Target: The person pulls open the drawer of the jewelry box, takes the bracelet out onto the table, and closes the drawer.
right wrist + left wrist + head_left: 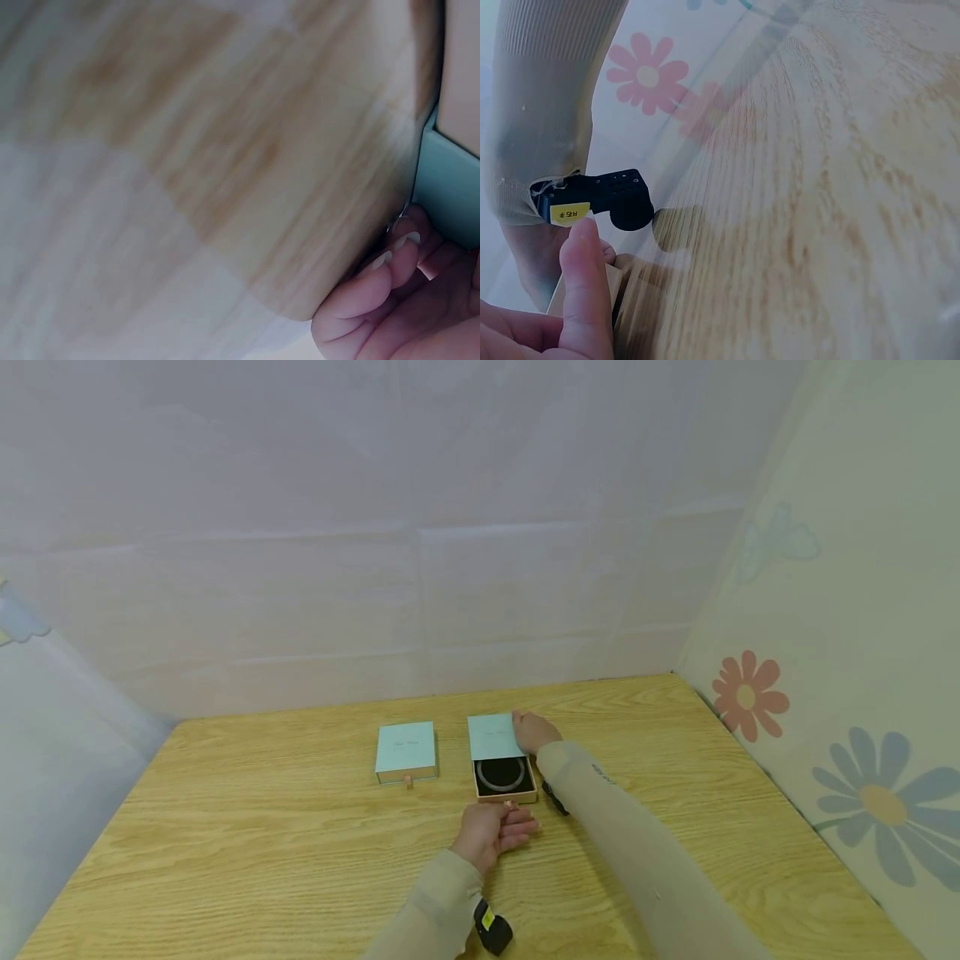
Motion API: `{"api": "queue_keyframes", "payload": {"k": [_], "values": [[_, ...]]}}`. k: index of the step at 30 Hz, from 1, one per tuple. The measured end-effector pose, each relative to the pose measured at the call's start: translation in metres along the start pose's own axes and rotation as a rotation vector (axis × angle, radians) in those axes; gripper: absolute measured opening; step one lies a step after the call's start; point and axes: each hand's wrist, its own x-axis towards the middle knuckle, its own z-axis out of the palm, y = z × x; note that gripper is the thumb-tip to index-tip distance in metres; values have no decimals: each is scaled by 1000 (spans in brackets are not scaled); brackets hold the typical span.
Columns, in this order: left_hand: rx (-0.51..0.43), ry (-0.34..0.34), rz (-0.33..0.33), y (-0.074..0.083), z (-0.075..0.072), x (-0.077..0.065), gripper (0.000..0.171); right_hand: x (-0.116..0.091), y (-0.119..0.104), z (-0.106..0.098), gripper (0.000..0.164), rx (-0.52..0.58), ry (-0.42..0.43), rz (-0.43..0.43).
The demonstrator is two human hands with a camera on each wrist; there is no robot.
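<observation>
On the wooden table in the head view, a pale blue drawer-style gift box [495,735] has its drawer [528,781] partly slid out toward me. A round bangle [481,777] lies on the drawer's black lining. My left hand [487,835] is at the drawer's front and pinches its small pull tab [510,804]; the other fingers are extended. My right hand [534,732] grips the box's outer sleeve at its right side. In the right wrist view, curled fingers [367,296] lie against the teal sleeve [450,180]. The left wrist view shows a left finger [585,285] close up.
A similar pale blue box [406,747], shut, stands to the left with its tab [408,782] facing me. Black wrist cameras [492,928] are strapped to both wrists. Walls with printed flowers [750,693] border the table [262,827] at the back and sides.
</observation>
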Motion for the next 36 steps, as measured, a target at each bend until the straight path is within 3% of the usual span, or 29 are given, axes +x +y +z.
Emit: {"api": "queue_keyframes", "payload": {"k": [16, 26, 36], "values": [[6, 20, 7, 0, 1, -4, 24, -3, -2, -4, 61, 15, -21, -9], [19, 6, 0, 0, -1, -4, 29, 2, 0, -1, 63, 19, -18, -20], [24, -8, -6, -1, -1, -6, 30, -7, -6, -7, 64, -9, -17, -7]]}}
